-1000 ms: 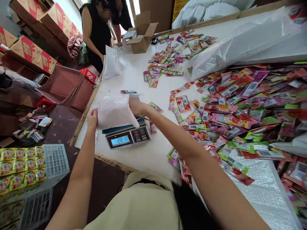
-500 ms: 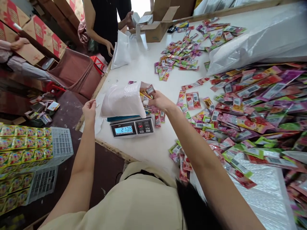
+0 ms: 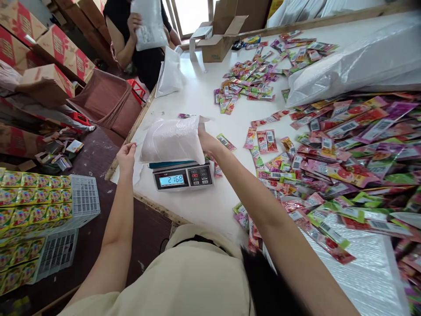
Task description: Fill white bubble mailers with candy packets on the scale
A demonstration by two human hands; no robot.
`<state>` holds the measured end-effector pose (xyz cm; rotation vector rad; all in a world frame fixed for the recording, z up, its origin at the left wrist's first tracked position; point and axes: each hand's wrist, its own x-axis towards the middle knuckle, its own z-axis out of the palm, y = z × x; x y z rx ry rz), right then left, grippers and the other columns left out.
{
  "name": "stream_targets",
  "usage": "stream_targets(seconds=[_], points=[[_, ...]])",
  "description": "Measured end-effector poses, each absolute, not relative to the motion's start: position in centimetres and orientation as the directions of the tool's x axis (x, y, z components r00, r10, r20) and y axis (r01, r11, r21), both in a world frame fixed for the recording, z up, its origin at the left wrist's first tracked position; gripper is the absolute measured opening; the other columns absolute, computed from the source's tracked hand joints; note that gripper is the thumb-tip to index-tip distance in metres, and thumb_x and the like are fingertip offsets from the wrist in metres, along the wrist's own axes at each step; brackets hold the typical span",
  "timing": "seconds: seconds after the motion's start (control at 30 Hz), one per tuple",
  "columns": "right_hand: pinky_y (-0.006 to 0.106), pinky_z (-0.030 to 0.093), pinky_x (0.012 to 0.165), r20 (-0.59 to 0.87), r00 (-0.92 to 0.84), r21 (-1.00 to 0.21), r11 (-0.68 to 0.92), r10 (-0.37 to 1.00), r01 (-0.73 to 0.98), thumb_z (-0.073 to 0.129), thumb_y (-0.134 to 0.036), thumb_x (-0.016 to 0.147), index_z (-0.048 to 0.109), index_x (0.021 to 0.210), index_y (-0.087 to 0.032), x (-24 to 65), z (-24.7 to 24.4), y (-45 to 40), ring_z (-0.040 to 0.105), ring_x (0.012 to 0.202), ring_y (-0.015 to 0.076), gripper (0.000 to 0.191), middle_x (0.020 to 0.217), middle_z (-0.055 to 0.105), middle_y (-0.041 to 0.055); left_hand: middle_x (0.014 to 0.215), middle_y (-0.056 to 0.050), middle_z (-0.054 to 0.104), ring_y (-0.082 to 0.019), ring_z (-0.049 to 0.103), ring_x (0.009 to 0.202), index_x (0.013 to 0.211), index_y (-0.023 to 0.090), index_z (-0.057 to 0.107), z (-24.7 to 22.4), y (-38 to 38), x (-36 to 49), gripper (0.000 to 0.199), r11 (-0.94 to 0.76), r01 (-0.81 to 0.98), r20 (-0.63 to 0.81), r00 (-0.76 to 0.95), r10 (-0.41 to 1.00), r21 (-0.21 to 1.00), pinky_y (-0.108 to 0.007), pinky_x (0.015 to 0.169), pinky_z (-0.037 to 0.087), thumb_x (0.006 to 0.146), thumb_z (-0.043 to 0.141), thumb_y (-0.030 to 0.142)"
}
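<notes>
White table (image 3: pixel 197 202) holds one scale (image 3: pixel 183 175) under one pale bag (image 3: pixel 173 139).

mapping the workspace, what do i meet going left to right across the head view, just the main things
white plastic crate → left hand → white pouch → right hand → large sachet heap

A bare strip of white table (image 3: pixel 184 206) is left open before the digital scale (image 3: pixel 183 176). Passage to the right is blocked by heaped sachets (image 3: pixel 342 162), and beyond them by a large plastic bag (image 3: pixel 348 66).
</notes>
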<state>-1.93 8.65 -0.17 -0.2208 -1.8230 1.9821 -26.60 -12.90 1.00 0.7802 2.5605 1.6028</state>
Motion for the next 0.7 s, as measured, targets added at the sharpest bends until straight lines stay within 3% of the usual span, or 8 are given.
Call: stream_targets(seconds=[0.13,0.27,0.37,0.5,0.6,0.7], points=[[0.046,0.049,0.109,0.114,-0.854,-0.963,-0.154,0.508,-0.22,0.074,-0.028,0.06,0.065,0.125,-0.018,0.1,-0.1,9.6,0.06,0.121,0.0278,0.066,0.122,0.072,0.008,0.093,-0.009,0.074,-0.018,0.069,0.089,0.093,0.013,0.072,0.8,-13.3,-26.4,0.019,0.329,0.361,0.217,-0.889,0.403,0.872,-0.032,0.092,0.054,0.079,0.065,0.025],[0.046,0.055,0.1,-0.032,-0.851,-0.978,-0.19,0.524,-0.08,0.063,-0.017,0.058,0.063,0.132,-0.017,3.7,-0.2,10.5,0.064,0.116,0.0288,0.074,0.132,0.068,0.0089,0.094,-0.01,0.074,-0.018,0.068,0.089,0.094,0.013,0.073,0.8,-13.6,-26.2,0.02,0.318,0.366,0.222,-0.885,0.41,0.874,-0.031,0.091,0.053,0.08,0.066,0.026],[0.046,0.057,0.096,-0.133,-0.826,-0.973,-0.232,0.548,0.003,0.059,-0.013,0.057,0.057,0.137,-0.018,6.6,-0.9,10.8,0.062,0.123,0.0296,0.081,0.143,0.062,0.013,0.096,-0.01,0.074,-0.018,0.068,0.09,0.096,0.013,0.073,0.9,-13.9,-26.1,0.022,0.324,0.38,0.234,-0.882,0.409,0.866,-0.031,0.091,0.053,0.081,0.066,0.028],[0.045,0.055,0.101,-0.14,-0.793,-0.975,-0.222,0.593,0.006,0.062,-0.014,0.061,0.056,0.135,-0.019,8.9,-1.9,11.0,0.06,0.128,0.0266,0.074,0.144,0.06,0.015,0.096,-0.01,0.073,-0.018,0.068,0.091,0.096,0.013,0.072,1.0,-14.4,-25.9,0.025,0.343,0.39,0.248,-0.887,0.389,0.855,-0.031,0.09,0.054,0.082,0.066,0.033],[0.043,0.059,0.091,-0.135,-0.735,-0.983,-0.183,0.664,0.015,0.062,-0.021,0.07,0.053,0.135,-0.022,9.7,-2.3,10.9,0.067,0.11,0.0224,0.065,0.142,0.06,0.0135,0.096,-0.01,0.073,-0.019,0.068,0.091,0.096,0.013,0.072,1.2,-14.6,-25.8,0.025,0.345,0.404,0.265,-0.884,0.385,0.847,-0.031,0.09,0.054,0.082,0.066,0.033],[0.042,0.06,0.078,-0.121,-0.65,-0.989,-0.037,0.75,0.142,0.059,-0.032,0.081,0.049,0.139,-0.024,10.3,-2.6,10.5,0.067,0.088,0.0193,0.06,0.136,0.063,0.013,0.096,-0.01,0.073,-0.018,0.068,0.089,0.095,0.013,0.072,1.5,-14.9,-25.6,0.024,0.337,0.418,0.283,-0.879,0.383,0.844,-0.031,0.089,0.053,0.082,0.066,0.032]])
